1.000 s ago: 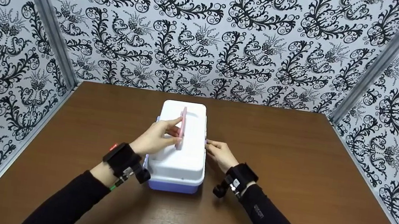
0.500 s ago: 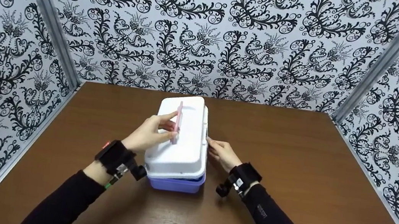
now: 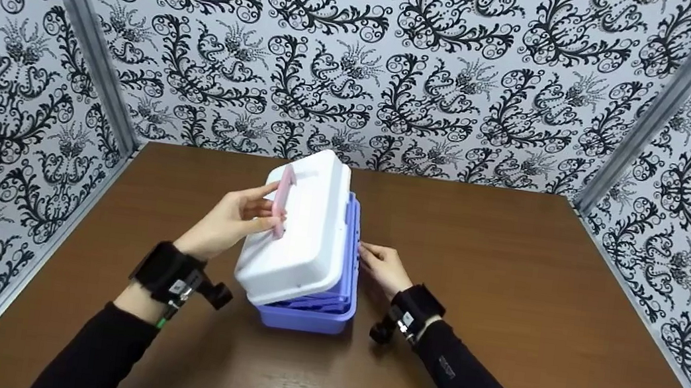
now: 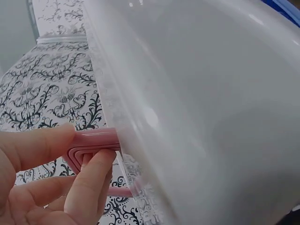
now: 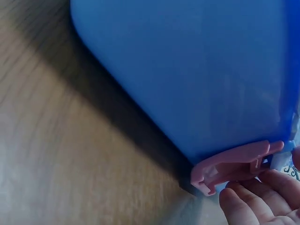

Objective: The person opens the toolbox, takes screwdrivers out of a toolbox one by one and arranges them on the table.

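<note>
A plastic storage box stands near the table's middle, its purple base point(image 3: 305, 321) under a white lid point(image 3: 308, 222) that is raised on the right and tilted left. My left hand point(image 3: 228, 222) grips the pink handle point(image 3: 281, 202) on top of the lid; in the left wrist view, thumb and fingers wrap the handle point(image 4: 96, 138). Beside the base's right wall is my right hand point(image 3: 383, 269). Its fingers touch a pink latch point(image 5: 234, 164), which hangs outward from the blue-looking wall point(image 5: 187, 70) in the right wrist view. Purple trays point(image 3: 328, 298) show in the gap under the lid.
The box rests on a brown wooden table point(image 3: 477, 258). Patterned black-and-white panels point(image 3: 359, 89) enclose the table at the back and both sides. Both wrists carry black strapped cameras, the left one point(image 3: 171, 274) close to the box.
My left hand has lifted the lid by its handle and swung it up and left, uncovering the base's right side. My right hand has stayed at the base's right side.
</note>
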Demonstrator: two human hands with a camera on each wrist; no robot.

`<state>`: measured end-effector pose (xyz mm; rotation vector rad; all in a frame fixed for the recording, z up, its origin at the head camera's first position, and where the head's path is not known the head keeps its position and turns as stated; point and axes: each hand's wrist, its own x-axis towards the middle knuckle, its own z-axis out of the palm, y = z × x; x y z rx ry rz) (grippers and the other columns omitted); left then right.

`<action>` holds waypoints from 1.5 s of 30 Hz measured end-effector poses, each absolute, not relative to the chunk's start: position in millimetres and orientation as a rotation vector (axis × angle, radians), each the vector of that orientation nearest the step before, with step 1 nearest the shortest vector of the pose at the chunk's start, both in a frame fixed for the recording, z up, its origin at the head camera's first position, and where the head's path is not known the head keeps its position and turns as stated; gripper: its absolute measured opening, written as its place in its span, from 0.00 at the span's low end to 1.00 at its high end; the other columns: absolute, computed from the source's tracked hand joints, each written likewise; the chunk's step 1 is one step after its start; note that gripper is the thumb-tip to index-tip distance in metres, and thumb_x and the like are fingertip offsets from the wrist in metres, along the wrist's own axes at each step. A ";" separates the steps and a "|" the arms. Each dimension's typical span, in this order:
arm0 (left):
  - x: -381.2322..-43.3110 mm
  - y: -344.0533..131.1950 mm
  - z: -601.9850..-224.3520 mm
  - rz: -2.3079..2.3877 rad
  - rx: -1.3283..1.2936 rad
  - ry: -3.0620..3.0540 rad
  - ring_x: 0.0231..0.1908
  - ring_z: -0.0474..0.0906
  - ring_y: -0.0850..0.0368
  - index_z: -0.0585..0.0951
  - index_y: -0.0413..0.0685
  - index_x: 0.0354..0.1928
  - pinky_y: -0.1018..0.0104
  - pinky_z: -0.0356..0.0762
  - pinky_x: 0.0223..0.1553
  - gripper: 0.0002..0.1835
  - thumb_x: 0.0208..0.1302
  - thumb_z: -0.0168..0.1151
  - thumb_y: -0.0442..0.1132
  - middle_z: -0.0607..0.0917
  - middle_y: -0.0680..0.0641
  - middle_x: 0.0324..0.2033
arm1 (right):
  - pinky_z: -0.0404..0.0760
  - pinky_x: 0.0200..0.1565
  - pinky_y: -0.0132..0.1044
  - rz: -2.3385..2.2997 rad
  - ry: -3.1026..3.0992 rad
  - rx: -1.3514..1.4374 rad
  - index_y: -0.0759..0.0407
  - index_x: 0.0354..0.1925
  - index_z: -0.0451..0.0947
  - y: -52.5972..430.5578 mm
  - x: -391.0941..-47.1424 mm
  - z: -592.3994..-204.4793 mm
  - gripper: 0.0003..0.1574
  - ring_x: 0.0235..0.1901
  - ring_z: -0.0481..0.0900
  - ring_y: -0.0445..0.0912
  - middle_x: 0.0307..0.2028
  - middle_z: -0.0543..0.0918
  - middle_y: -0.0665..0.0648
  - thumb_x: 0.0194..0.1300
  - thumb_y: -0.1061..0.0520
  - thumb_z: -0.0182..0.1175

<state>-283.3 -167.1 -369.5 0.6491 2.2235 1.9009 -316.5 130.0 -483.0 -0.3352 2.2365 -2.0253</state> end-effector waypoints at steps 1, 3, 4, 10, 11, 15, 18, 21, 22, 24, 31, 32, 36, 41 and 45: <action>-282.7 -168.7 -370.2 1.926 0.641 2.201 0.46 0.82 0.59 0.54 0.34 0.75 0.71 0.82 0.52 0.37 0.66 0.57 0.25 0.79 0.28 0.54 | 0.80 0.50 0.25 -2.016 2.256 -0.337 0.83 0.61 0.66 129.5 -316.4 -483.0 0.25 0.44 0.79 0.35 0.57 0.78 0.75 0.74 0.65 0.48; -281.5 -172.2 -371.4 1.968 0.613 2.181 0.45 0.82 0.59 0.56 0.35 0.75 0.69 0.82 0.52 0.37 0.65 0.58 0.25 0.80 0.30 0.53 | 0.80 0.45 0.24 -1.998 2.289 -0.341 0.83 0.60 0.69 128.6 -316.6 -482.0 0.24 0.39 0.78 0.33 0.51 0.82 0.70 0.73 0.65 0.49; -280.8 -174.0 -371.8 1.996 0.591 2.170 0.44 0.83 0.59 0.57 0.37 0.75 0.68 0.83 0.52 0.38 0.65 0.59 0.26 0.82 0.32 0.52 | 0.79 0.43 0.24 -1.985 2.306 -0.348 0.83 0.59 0.70 128.6 -316.6 -481.5 0.24 0.36 0.77 0.32 0.47 0.84 0.67 0.73 0.65 0.50; -279.1 -189.0 -375.0 2.132 0.512 2.127 0.39 0.84 0.59 0.61 0.39 0.74 0.63 0.85 0.49 0.36 0.65 0.61 0.28 0.86 0.44 0.43 | 0.76 0.37 0.23 -1.925 2.376 -0.360 0.81 0.57 0.73 129.7 -316.5 -480.1 0.22 0.32 0.76 0.33 0.39 0.85 0.57 0.72 0.65 0.51; -278.7 -191.9 -375.5 2.146 0.509 2.126 0.38 0.84 0.59 0.61 0.39 0.73 0.63 0.85 0.49 0.35 0.65 0.60 0.28 0.86 0.46 0.42 | 0.76 0.37 0.22 -1.912 2.394 -0.363 0.80 0.57 0.74 129.9 -316.5 -479.9 0.22 0.32 0.76 0.33 0.39 0.85 0.57 0.72 0.65 0.51; -276.0 -205.8 -377.3 2.182 0.482 2.123 0.39 0.85 0.61 0.59 0.37 0.74 0.66 0.84 0.51 0.35 0.67 0.58 0.27 0.87 0.51 0.41 | 0.75 0.38 0.21 -1.845 2.472 -0.395 0.79 0.56 0.75 130.4 -316.7 -479.3 0.21 0.34 0.76 0.34 0.44 0.85 0.65 0.72 0.64 0.51; -273.3 -218.7 -379.3 2.187 0.442 2.134 0.42 0.84 0.62 0.57 0.36 0.74 0.69 0.83 0.52 0.35 0.68 0.56 0.26 0.87 0.55 0.41 | 0.75 0.40 0.20 -1.815 2.505 -0.417 0.78 0.56 0.76 131.3 -317.0 -478.4 0.20 0.36 0.77 0.35 0.47 0.84 0.70 0.72 0.64 0.51; -271.5 -231.6 -382.6 2.158 0.402 2.189 0.44 0.84 0.64 0.56 0.35 0.74 0.72 0.82 0.52 0.34 0.69 0.55 0.28 0.86 0.57 0.42 | 0.75 0.40 0.20 -1.814 2.509 -0.425 0.78 0.56 0.76 132.1 -317.5 -477.6 0.21 0.37 0.77 0.35 0.48 0.83 0.72 0.72 0.64 0.52; -271.1 -235.5 -384.1 2.146 0.387 2.211 0.44 0.83 0.65 0.56 0.35 0.74 0.72 0.82 0.52 0.34 0.70 0.55 0.28 0.85 0.58 0.42 | 0.75 0.40 0.20 -1.815 2.507 -0.421 0.79 0.56 0.75 132.3 -317.7 -477.4 0.21 0.36 0.77 0.34 0.48 0.83 0.73 0.72 0.64 0.52; -270.6 -242.7 -387.4 2.123 0.360 2.252 0.44 0.83 0.66 0.56 0.35 0.74 0.73 0.82 0.51 0.32 0.71 0.54 0.29 0.84 0.59 0.42 | 0.75 0.39 0.20 -1.817 2.503 -0.411 0.79 0.56 0.75 132.7 -318.0 -477.0 0.21 0.35 0.76 0.33 0.48 0.83 0.73 0.72 0.64 0.52; -267.7 -262.6 -404.0 2.173 0.314 2.181 0.45 0.83 0.66 0.55 0.33 0.74 0.73 0.83 0.49 0.31 0.74 0.49 0.30 0.84 0.60 0.45 | 0.78 0.47 0.23 -1.795 2.477 -0.418 0.80 0.59 0.71 134.5 -318.2 -477.2 0.23 0.43 0.79 0.36 0.53 0.80 0.76 0.73 0.64 0.51; -267.3 -264.9 -406.7 2.194 0.317 2.161 0.46 0.83 0.66 0.54 0.33 0.74 0.73 0.82 0.50 0.30 0.74 0.48 0.30 0.84 0.61 0.47 | 0.79 0.48 0.24 -1.791 2.476 -0.427 0.81 0.59 0.71 134.7 -318.2 -477.1 0.23 0.44 0.80 0.37 0.53 0.80 0.76 0.73 0.64 0.51; -264.2 -273.1 -413.3 2.194 0.238 2.110 0.54 0.76 0.70 0.53 0.35 0.75 0.68 0.73 0.64 0.31 0.80 0.42 0.45 0.79 0.60 0.60 | 0.79 0.48 0.25 -1.772 2.491 -0.454 0.80 0.58 0.72 136.0 -318.9 -477.0 0.23 0.43 0.79 0.36 0.53 0.80 0.76 0.73 0.63 0.51; -258.8 -281.1 -418.2 2.083 0.152 2.113 0.53 0.76 0.68 0.59 0.41 0.74 0.56 0.62 0.71 0.40 0.76 0.26 0.64 0.77 0.52 0.61 | 0.82 0.52 0.32 -1.769 2.485 -0.452 0.79 0.58 0.73 135.6 -319.2 -477.0 0.23 0.43 0.80 0.37 0.53 0.80 0.75 0.73 0.63 0.51; -259.2 -284.6 -427.0 2.155 0.193 2.106 0.43 0.82 0.63 0.81 0.53 0.56 0.66 0.79 0.51 0.26 0.80 0.34 0.54 0.86 0.57 0.42 | 0.82 0.53 0.34 -1.780 2.469 -0.430 0.80 0.59 0.72 134.7 -318.7 -475.9 0.23 0.43 0.80 0.38 0.54 0.80 0.76 0.73 0.63 0.51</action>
